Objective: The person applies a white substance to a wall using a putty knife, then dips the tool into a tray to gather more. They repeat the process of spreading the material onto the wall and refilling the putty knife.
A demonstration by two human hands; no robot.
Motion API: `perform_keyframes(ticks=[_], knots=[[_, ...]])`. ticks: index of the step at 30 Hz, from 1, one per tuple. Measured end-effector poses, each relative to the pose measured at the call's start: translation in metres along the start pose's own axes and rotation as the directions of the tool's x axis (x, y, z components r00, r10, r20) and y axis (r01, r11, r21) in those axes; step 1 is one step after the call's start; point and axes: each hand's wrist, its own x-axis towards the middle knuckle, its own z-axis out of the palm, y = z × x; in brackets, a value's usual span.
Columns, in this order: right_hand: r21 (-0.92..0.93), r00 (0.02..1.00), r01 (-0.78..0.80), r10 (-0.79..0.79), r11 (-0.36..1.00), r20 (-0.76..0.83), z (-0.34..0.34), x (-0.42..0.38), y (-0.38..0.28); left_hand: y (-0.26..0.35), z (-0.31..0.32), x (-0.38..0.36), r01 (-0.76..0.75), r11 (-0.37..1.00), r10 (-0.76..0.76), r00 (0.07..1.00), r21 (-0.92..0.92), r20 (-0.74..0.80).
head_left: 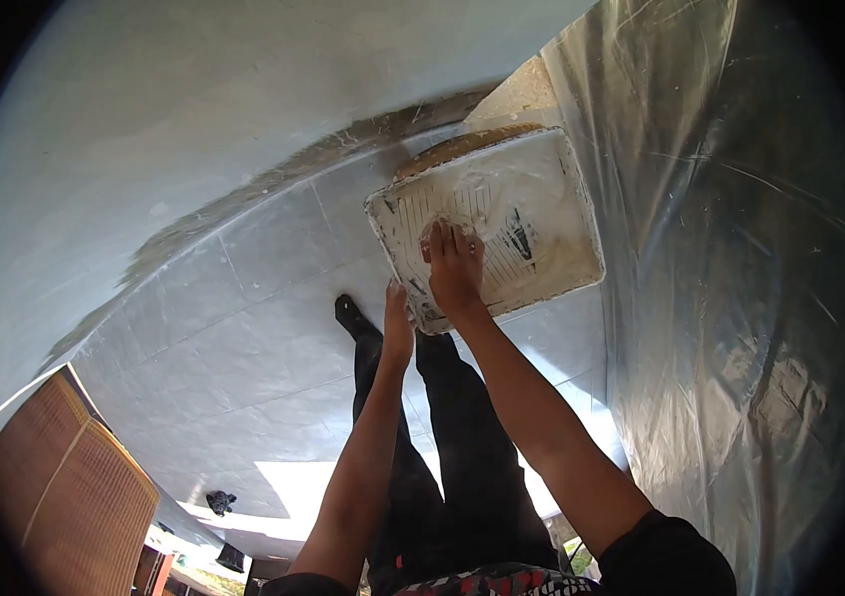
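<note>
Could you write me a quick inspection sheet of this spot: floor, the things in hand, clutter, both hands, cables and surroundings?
Surface: grey tiled floor, smeared white along the wall.
Job's things: paint tray, ribbed and coated in white, lying on the floor.
Clutter: small dark object on the floor near the wicker panel.
Hands: left hand grips the tray's near edge; right hand lies flat inside the tray.
Cables: nothing seen.
Surroundings: pale wall; clear plastic sheeting at right.

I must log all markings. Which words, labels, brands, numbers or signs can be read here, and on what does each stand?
None can be read. The paint tray under the right hand shows only ribs and paint smears; the plastic sheet and floor tiles are unmarked.
</note>
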Motion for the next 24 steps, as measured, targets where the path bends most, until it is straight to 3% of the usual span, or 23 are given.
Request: perform_keyframes(ticks=[2, 5, 8, 12, 17, 19, 20, 22, 24], knots=[[-0.047, 1.0, -0.001, 0.002, 0.999, 0.022, 0.002, -0.027, -0.009, -0.008, -0.01, 0.003, 0.048, 0.999, -0.047, 0.996, -0.01, 0.081], [0.16, 0.996, 0.009, -0.022, 0.987, 0.082, -0.005, -0.038, -0.012, -0.002, -0.007, 0.002, 0.054, 0.998, -0.052, 0.994, -0.021, 0.092], [0.23, 0.999, 0.001, 0.007, 0.973, -0.031, -0.035, 0.013, 0.005, 0.004, -0.001, 0.001, 0.106, 0.994, -0.106, 0.994, 0.017, 0.001], [0.076, 0.998, 0.028, -0.024, 0.997, -0.054, -0.008, 0.035, 0.02, 0.0, -0.005, -0.003, 0.07, 0.998, -0.07, 0.997, 0.007, 0.011], [0.063, 0.993, 0.085, -0.089, 0.994, 0.076, -0.012, -0.037, -0.004, 0.009, -0.006, -0.003, 0.084, 0.994, -0.079, 0.995, -0.074, 0.059], [0.264, 0.949, -0.038, -0.048, 0.964, 0.311, -0.033, -0.028, -0.004, 0.012, -0.007, 0.0, 0.098, 0.993, -0.095, 0.994, -0.061, 0.063], [0.267, 0.948, -0.037, -0.051, 0.963, 0.314, -0.037, -0.012, -0.002, 0.012, -0.008, 0.001, 0.116, 0.992, -0.113, 0.992, -0.053, 0.059], [0.245, 0.999, 0.047, -0.049, 0.968, 0.002, -0.035, 0.029, 0.006, 0.016, -0.007, -0.002, 0.1, 0.994, -0.097, 0.993, -0.045, 0.066], [0.161, 0.996, 0.093, -0.091, 0.983, -0.018, -0.017, 0.035, 0.005, 0.018, -0.005, -0.003, 0.077, 0.996, -0.074, 0.994, -0.039, 0.077]])
